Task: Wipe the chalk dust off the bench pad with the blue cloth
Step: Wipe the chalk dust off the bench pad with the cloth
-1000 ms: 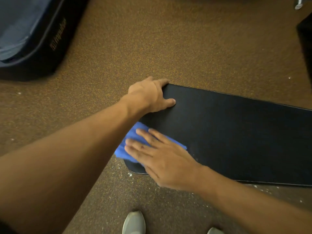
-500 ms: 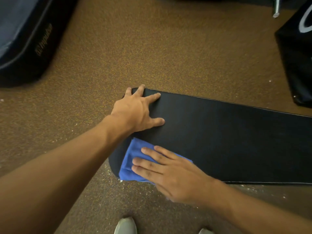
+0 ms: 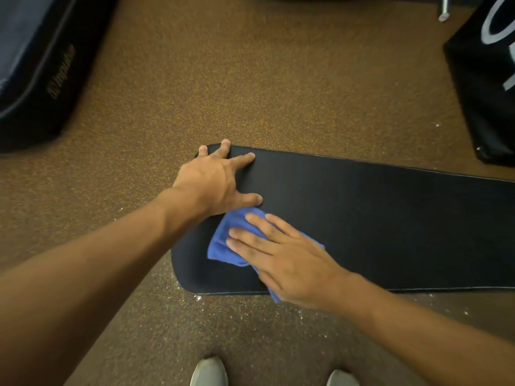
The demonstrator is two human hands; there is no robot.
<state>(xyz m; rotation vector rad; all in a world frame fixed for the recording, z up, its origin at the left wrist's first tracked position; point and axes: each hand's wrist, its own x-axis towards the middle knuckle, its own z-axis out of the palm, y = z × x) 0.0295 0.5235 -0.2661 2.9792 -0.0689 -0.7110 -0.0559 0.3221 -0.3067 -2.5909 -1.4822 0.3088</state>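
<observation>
A long black bench pad (image 3: 376,227) lies flat on the speckled brown floor and runs off to the right. My left hand (image 3: 217,185) rests flat on its far left corner, fingers spread, holding nothing. The blue cloth (image 3: 223,240) lies folded on the pad's left end. My right hand (image 3: 284,260) presses flat on top of it, fingers stretched toward the left. Part of the cloth is hidden beneath that palm. White chalk specks (image 3: 195,298) dot the floor along the pad's near edge.
A dark padded block with gold lettering (image 3: 41,79) stands at the upper left. A black pad with white markings (image 3: 490,79) leans at the upper right, beside a metal leg (image 3: 443,9). My two grey shoes (image 3: 209,371) show at the bottom edge.
My right hand has slid the blue cloth from the pad's near left corner further onto the pad, to the right. My left hand's fingers have spread flatter over the far corner.
</observation>
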